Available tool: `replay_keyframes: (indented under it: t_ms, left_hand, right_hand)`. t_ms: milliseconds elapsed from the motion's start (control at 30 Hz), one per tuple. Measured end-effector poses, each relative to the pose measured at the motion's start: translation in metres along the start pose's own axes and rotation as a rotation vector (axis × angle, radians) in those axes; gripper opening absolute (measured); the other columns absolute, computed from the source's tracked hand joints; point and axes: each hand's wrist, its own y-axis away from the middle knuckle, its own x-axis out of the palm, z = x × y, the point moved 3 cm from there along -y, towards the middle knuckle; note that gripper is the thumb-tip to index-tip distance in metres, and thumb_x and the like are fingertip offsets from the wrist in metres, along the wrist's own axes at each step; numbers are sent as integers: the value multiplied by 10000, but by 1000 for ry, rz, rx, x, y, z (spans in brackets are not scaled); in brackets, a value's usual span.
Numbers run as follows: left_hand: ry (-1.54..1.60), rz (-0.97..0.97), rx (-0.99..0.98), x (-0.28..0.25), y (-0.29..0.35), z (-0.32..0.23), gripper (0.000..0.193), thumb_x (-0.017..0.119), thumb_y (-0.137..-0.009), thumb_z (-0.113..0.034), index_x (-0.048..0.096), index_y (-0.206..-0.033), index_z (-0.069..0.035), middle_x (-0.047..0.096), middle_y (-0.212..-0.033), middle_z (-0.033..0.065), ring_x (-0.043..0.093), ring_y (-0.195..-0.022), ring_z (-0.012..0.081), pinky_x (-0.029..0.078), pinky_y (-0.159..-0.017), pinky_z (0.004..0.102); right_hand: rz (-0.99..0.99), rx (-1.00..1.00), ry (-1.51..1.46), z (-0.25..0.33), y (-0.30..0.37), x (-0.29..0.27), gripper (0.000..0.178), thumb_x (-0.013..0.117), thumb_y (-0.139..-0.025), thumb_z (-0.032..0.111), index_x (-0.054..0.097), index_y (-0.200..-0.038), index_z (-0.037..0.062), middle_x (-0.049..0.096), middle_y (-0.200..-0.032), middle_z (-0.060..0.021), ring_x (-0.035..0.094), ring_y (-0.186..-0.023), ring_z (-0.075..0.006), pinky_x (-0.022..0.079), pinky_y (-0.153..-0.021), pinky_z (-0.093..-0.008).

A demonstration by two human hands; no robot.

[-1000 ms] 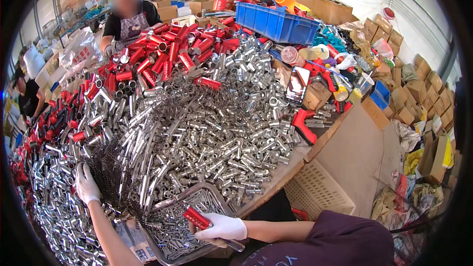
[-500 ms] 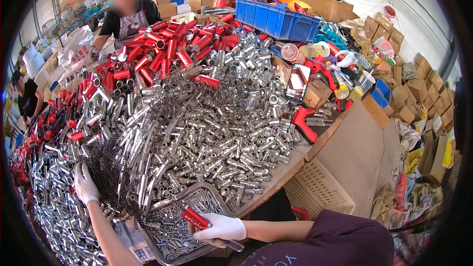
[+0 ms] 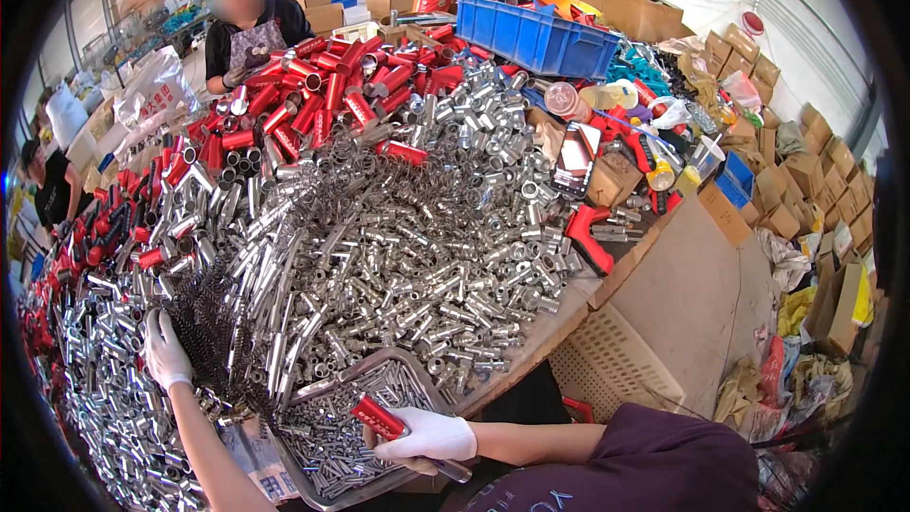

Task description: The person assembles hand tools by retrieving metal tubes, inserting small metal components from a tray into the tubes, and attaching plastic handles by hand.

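Gripping 1 red cylinder [image 3: 379,417] in right hand [image 3: 431,438], white-gloved, above right side of metal tray [image 3: 420,379]. Fingers curled in around the body, nearly closed, with red end poking out to upper left. Also seeing 1 bare metal end [image 3: 452,470] below same hand, aimed lower right; can't tell if joined to red cylinder or separate.

Resting left hand [image 3: 168,351], also white-gloved, on the heap, just beside dark coil springs [image 3: 204,322] to its right, with loose silver tubes [image 3: 104,370] to its left. Fingers fairly straight, slightly spread, pointing away from the wearer; can't tell about any hold underneath.

Seeing tray loaded with small silver pins [image 3: 355,441], set at near edge of the pile. Beyond it, seeing silver fittings [image 3: 417,294] heaped across the table, then red tubes [image 3: 327,85] further back. At far side, seeing blue crate [image 3: 531,36] on top of the clutter. To the right, seeing phone [image 3: 575,159] propped near 1 red pistol-shaped part [image 3: 590,239]. Below table edge, seeing cream perforated basket [image 3: 616,356]. Across the heap, seeing 1 aproned co-worker [image 3: 256,43].
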Motion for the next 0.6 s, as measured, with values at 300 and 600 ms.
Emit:
replay_keyframes:
  t_ms: [300, 600]
  left_hand:
    - [-4, -3, 4, -1, 1, -2, 578, 370, -1006, -497, 534, -1356, -67, 564, -1355, 165, 525, -1231, 353, 389, -1028, 411]
    - [-3, -1, -9, -2, 3, -3, 582, 366, -1004, -504, 529, -1364, -76, 557, -1370, 149, 525, -1236, 346, 387, -1031, 407]
  right_hand:
    - [-4, 4, -8, -3, -1, -1, 253, 613, -931, 254, 484, -1047, 70, 461, -547, 17, 424, -369, -85, 350, -366, -250]
    - [4, -4, 6, -5, -2, -3, 256, 608, -934, 244, 482, -1063, 63, 467, -544, 15, 431, -371, -86, 352, -369, -254]
